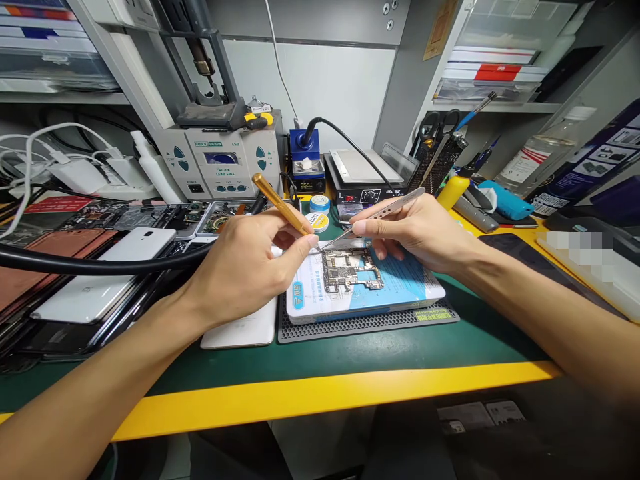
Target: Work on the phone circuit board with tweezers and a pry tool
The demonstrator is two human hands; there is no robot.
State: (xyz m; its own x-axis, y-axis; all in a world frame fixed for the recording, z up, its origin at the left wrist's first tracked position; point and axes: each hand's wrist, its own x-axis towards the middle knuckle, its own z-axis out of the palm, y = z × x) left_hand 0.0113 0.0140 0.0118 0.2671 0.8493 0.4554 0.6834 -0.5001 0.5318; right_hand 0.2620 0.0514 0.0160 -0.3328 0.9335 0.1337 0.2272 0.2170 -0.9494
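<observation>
- Head view: the fingers of the left hand (257,257) pinch a gold pen-shaped tool (280,203).
- The right hand (417,230) has its fingers closed on silver tweezers (393,207).
- Just below the fingers, a phone circuit board (343,272) lies on a blue-and-white box (407,290).

Whether the tip of the slim gold pen-shaped tool (280,202) or the perforated silver metal tweezers (395,206) touches the black-and-silver circuit board (345,270) is too small to tell. The bare left hand (255,257) hides part of the flat white tablet-like slab (245,328); both forearms run out of view. Pixelated blocks blur the pale flat rectangular case (621,287), which the right edge cuts.
</observation>
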